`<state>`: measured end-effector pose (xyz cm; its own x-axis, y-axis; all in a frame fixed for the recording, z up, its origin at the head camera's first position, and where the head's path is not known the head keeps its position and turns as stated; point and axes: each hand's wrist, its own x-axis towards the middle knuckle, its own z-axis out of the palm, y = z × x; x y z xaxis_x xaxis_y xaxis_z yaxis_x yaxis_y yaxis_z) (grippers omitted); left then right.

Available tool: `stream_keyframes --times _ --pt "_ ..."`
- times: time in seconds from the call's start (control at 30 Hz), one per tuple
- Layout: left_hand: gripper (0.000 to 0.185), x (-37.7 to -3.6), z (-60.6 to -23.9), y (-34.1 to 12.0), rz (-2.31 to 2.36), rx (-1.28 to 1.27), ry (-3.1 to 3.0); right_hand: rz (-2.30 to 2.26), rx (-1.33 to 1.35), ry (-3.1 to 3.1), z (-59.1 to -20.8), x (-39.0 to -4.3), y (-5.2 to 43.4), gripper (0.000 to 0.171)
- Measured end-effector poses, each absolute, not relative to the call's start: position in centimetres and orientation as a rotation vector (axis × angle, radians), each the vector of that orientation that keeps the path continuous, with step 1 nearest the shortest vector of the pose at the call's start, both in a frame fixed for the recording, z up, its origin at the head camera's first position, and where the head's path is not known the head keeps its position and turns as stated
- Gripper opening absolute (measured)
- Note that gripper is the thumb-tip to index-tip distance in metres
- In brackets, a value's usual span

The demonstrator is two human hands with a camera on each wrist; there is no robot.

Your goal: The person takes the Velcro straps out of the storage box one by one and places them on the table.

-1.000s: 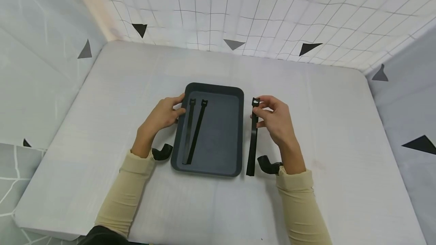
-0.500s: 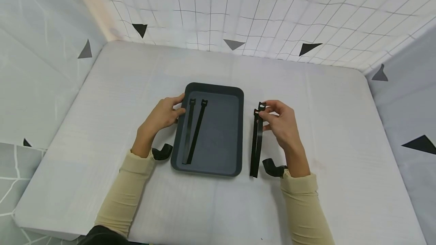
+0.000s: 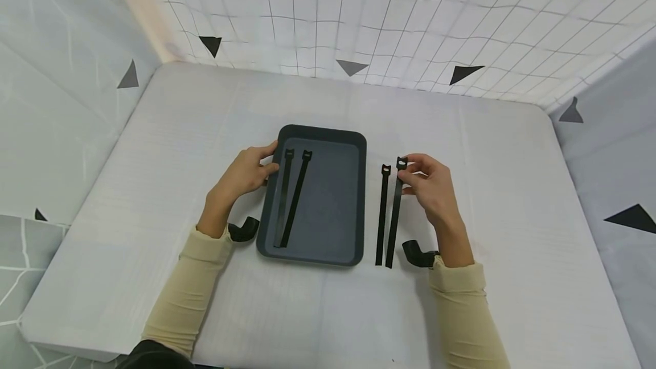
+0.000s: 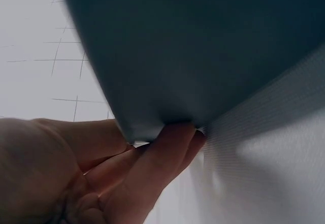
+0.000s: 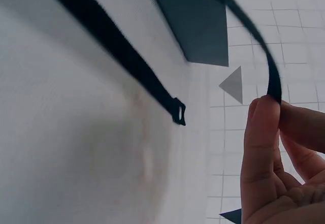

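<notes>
A dark rectangular tray (image 3: 333, 209) lies on the white table, with two black straps (image 3: 292, 198) lying lengthwise in its left half. My left hand (image 3: 246, 172) grips the tray's left rim (image 4: 152, 117) near the far corner, fingers under the edge. Right of the tray a black strap (image 3: 381, 215) lies flat on the table. Beside it a second black strap (image 3: 396, 215) has its far end pinched in my right hand (image 3: 427, 184), lifted slightly (image 5: 271, 76). The flat strap's slotted end (image 5: 177, 113) shows in the right wrist view.
The white padded table (image 3: 487, 147) is walled by white gridded panels with dark triangle marks (image 3: 463, 73). Black wrist-camera mounts sit at both wrists (image 3: 243, 229) (image 3: 417, 255). Cream sleeves (image 3: 184, 289) cover both forearms.
My right hand has drawn one strap off the other, moving it right; two straps now lie side by side where one stack showed. The left hand and tray have stayed put.
</notes>
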<state>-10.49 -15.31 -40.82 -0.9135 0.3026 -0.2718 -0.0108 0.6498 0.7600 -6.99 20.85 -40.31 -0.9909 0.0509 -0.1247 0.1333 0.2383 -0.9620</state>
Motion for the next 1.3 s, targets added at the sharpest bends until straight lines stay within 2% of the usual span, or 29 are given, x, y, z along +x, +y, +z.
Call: stream_keyframes --times 0.9,1.3 --pt "0.063 -10.6 -41.0 -15.3 1.134 0.216 2.493 -1.578 0.337 2.556 -43.3 -8.1 22.3 0.031" --pt "0.062 -10.7 -41.0 -15.4 1.139 0.217 2.492 -1.477 0.350 2.621 -43.5 -8.6 22.2 0.028"
